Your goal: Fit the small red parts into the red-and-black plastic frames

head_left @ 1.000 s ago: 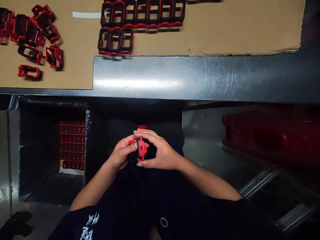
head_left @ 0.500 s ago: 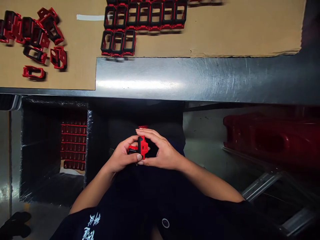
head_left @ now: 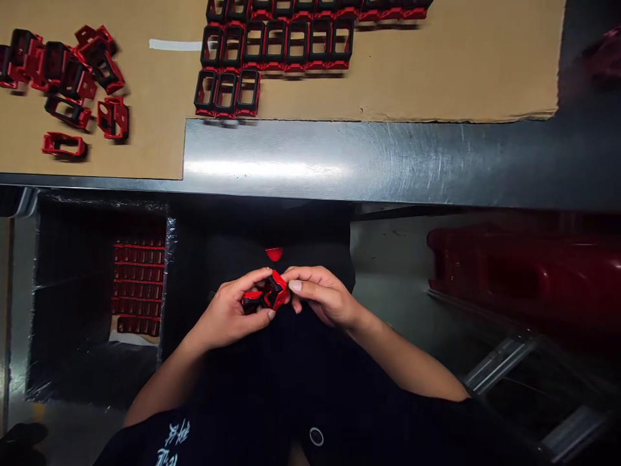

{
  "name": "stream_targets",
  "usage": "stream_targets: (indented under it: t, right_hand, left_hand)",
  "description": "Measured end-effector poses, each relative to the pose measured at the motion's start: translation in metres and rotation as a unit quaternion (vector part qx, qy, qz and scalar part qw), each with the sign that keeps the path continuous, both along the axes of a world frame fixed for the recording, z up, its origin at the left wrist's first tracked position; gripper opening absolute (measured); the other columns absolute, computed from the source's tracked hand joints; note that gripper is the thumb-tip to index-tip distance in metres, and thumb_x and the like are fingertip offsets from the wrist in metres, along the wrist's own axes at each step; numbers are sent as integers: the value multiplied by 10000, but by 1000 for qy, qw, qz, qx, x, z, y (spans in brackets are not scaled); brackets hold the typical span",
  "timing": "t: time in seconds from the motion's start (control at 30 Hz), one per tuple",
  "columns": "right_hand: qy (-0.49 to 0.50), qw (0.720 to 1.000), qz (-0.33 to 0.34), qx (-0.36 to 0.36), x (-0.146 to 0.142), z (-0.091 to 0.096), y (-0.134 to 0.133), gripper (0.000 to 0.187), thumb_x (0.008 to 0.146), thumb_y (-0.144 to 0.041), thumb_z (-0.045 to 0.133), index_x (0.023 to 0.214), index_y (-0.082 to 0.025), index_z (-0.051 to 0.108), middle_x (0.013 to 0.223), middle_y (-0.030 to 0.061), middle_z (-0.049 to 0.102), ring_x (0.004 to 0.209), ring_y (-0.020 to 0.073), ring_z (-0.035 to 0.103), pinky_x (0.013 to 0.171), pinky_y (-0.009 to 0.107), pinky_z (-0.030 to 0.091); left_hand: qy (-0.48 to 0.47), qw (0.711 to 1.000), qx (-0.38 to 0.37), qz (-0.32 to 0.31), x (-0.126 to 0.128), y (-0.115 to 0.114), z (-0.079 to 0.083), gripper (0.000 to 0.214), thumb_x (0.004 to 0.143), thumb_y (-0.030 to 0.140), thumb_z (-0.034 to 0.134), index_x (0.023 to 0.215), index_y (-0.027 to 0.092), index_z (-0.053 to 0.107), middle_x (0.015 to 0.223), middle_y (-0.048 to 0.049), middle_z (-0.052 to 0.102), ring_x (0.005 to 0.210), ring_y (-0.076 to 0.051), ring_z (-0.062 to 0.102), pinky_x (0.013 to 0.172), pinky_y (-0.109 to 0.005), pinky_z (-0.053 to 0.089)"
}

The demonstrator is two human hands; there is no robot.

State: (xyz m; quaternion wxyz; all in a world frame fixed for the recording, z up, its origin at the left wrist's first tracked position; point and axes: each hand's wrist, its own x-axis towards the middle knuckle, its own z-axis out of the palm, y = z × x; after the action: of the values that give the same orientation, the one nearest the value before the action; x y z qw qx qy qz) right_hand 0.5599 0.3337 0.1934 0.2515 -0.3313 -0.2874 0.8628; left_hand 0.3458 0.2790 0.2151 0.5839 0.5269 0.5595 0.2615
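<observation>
Between my hands, over my lap and below the table edge, is a red and black plastic frame, tilted. My left hand is closed on its left side, thumb below and fingers above. A second red and black piece sits within the left palm, partly covered by the fingers. My right hand pinches the right edge of the frame between thumb and fingers. Just above the hands a small red shape shows against the dark cloth; I cannot tell what it is.
Rows of red and black frames stand on cardboard over the metal table. More frames lie in a loose heap at left. A plastic-lined box below holds stacked red pieces. A large red object is at right.
The frame has turned from upright to tilted in my hands. My right hand has shifted from cupping it to pinching its right edge. The small red shape above shows more fully.
</observation>
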Motion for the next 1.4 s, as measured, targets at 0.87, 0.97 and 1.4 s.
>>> stream_targets:
  t: [0.87, 0.97, 1.4]
  right_hand:
    - [-94, 976, 3, 198, -3, 2, 0, 143, 780, -337, 851, 859, -235, 790, 960, 34, 705, 873, 179, 674, 839, 336, 546]
    - [-101, 966, 7, 237, -2, 2, -2, 137, 792, -314, 850, 893, -239, 795, 977, 37, 715, 896, 184, 692, 862, 345, 551]
    - [-146, 844, -79, 511, -6, -9, -3, 56, 844, -180, 789, 883, -220, 780, 1053, 90, 746, 1030, 247, 689, 887, 425, 582]
  left_hand:
    - [58, 987, -47, 141, 6, -4, 4, 561, 800, 355, 775, 1325, 212, 636, 1249, -102, 696, 1129, -277, 681, 1058, -409, 520]
    - [58, 987, -40, 145, 10, -4, 6, 598, 794, 376, 781, 1345, 213, 616, 1244, -103, 679, 1064, -254, 688, 973, -373, 558]
    - [151, 979, 99, 98, 22, -2, 8, 789, 739, 399, 832, 1425, 234, 479, 1418, -140, 590, 906, -193, 716, 800, -344, 636]
